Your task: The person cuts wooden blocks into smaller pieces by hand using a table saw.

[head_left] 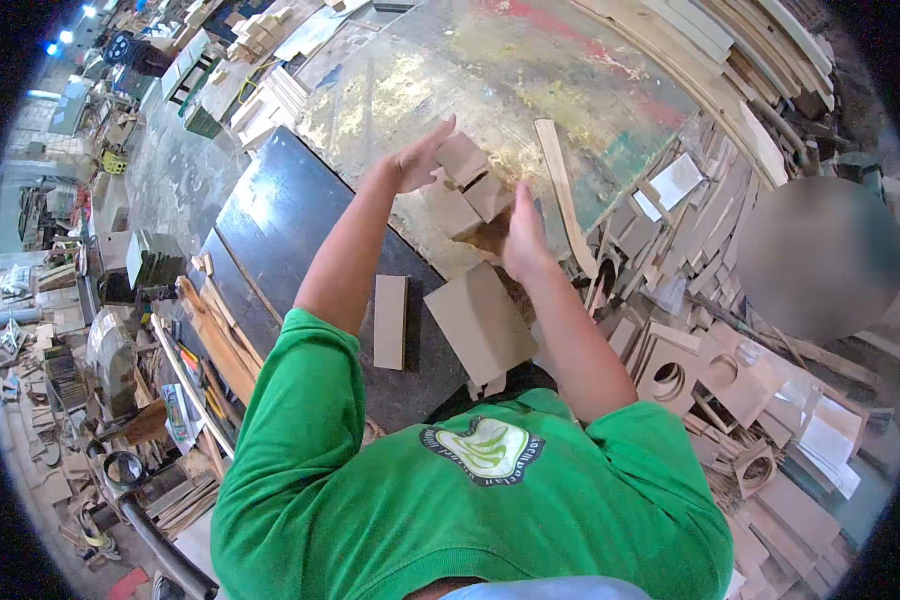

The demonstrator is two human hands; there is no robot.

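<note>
Several brown board blocks (463,160) stand close together on the stained work surface, between my two hands. My left hand (422,160) is beside the far-left block, its fingers stretched out. On the right side of the blocks, my right hand (525,235) rests near or against them with the thumb raised; its other fingers are partly hidden. Nearer my body lies a larger square brown board piece (480,322). A narrow rectangular block (391,322) sits to its left on the dark panel (290,205).
A curved wooden strip (562,190) lies right of my right hand. Long sticks (220,340) are at the left. Boards with round holes (667,372) and scraps pile up at the right. A person, head blurred (820,258), is at the right edge.
</note>
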